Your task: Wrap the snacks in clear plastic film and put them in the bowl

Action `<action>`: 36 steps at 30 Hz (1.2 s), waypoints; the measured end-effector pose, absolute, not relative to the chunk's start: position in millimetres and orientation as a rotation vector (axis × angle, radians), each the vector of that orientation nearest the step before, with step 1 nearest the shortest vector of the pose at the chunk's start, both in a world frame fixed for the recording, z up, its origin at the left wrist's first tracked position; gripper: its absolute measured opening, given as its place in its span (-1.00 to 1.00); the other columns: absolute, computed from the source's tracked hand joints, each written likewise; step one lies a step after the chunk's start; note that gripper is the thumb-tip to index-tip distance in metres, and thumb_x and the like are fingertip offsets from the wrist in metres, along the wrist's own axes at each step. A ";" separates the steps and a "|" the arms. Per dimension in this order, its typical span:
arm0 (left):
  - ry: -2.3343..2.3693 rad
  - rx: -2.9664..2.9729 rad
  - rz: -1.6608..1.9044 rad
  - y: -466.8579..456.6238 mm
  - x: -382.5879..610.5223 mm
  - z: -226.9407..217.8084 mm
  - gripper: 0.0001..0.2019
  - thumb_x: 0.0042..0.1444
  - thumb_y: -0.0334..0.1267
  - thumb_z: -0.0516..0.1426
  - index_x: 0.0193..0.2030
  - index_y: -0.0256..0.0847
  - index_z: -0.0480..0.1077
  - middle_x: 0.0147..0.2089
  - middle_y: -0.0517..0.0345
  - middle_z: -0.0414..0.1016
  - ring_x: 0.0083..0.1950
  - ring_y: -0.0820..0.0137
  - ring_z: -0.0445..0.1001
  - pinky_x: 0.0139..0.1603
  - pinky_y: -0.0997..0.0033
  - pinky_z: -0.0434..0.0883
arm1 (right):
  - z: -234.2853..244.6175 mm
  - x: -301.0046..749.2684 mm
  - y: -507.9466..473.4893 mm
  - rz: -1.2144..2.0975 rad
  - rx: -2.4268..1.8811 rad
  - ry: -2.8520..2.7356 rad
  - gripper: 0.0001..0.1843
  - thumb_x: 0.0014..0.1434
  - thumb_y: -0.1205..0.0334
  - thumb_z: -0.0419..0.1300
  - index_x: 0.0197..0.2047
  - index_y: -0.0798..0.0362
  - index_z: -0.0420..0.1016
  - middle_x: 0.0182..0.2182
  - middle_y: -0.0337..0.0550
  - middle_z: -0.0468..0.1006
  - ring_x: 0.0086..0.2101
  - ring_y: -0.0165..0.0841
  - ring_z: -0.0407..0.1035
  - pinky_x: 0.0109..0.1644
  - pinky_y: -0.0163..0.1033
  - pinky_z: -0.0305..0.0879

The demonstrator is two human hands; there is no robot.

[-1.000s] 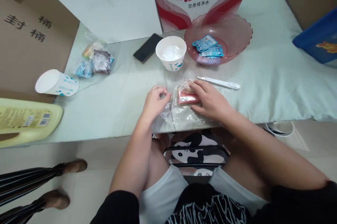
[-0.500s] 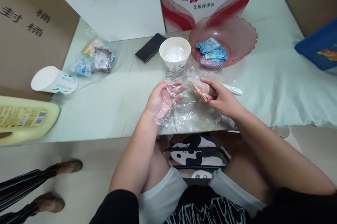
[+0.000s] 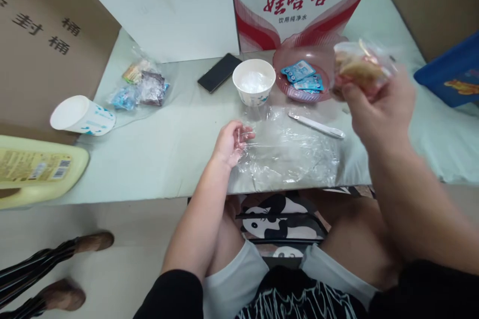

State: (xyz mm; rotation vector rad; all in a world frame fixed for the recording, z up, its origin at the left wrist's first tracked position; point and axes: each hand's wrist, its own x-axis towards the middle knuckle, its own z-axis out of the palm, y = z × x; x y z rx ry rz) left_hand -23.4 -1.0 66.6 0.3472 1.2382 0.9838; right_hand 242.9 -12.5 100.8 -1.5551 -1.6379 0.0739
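My right hand (image 3: 377, 99) is raised at the right of the table, its fingers closed round a clear plastic packet (image 3: 359, 69) with tan and reddish contents; motion blurs it and hides its exact kind. It overlaps the right side of the pink bowl (image 3: 295, 49) in my view. My left hand (image 3: 232, 143) rests low over the table with its fingers curled. Glints of clear plastic film (image 3: 295, 154) show across those fingers, and the crumpled sheet spreads out to their right. A white-handled knife (image 3: 318, 125) lies at the film's far edge.
A paper cup (image 3: 254, 87) stands behind the film, beside a phone (image 3: 220, 72). Blue sachets (image 3: 304, 77) lie in the bowl. Further left are bagged packets (image 3: 144, 87), a tipped paper cup (image 3: 82, 115) and a yellow jug (image 3: 41, 171). Boxes (image 3: 160, 9) line the back.
My right hand has lifted the packet from above the film up and to the right, uncovering the knife. The spread fingers of my left hand have curled in.
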 end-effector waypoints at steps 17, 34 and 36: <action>1.158 0.478 0.960 5.0 -25.6 62.2 -0.86 -0.07 -0.27 0.19 -0.43 -0.21 0.28 -0.47 0.19 0.50 -0.52 0.51 0.53 -0.68 0.65 0.03 | 131.1 232.4 23.8 0.220 -1.714 -1.725 -0.81 0.26 0.16 0.15 -0.21 0.03 0.56 -0.32 -0.07 0.63 -0.31 -0.25 0.47 -0.19 -0.06 0.34; 1.030 0.976 0.958 -3.2 -40.1 53.4 -0.57 -0.09 0.07 0.39 -0.48 -0.18 0.31 -0.58 0.21 0.52 -0.53 0.43 0.53 -0.51 0.52 0.35 | 21.1 230.0 -20.8 0.386 -1.695 -1.580 -0.33 0.12 0.06 0.27 0.27 0.04 0.29 0.17 0.16 0.54 0.17 0.06 0.44 0.24 0.24 0.37; 0.930 0.966 0.899 -5.5 -41.6 57.9 -0.51 -0.16 0.14 0.40 -0.58 -0.19 0.30 -0.66 0.21 0.45 -0.62 0.42 0.46 -0.57 0.47 0.34 | 22.1 228.6 -19.2 0.445 -1.705 -1.561 -0.36 0.15 0.01 0.26 0.26 0.02 0.30 0.11 0.13 0.59 0.11 0.03 0.49 0.18 0.22 0.42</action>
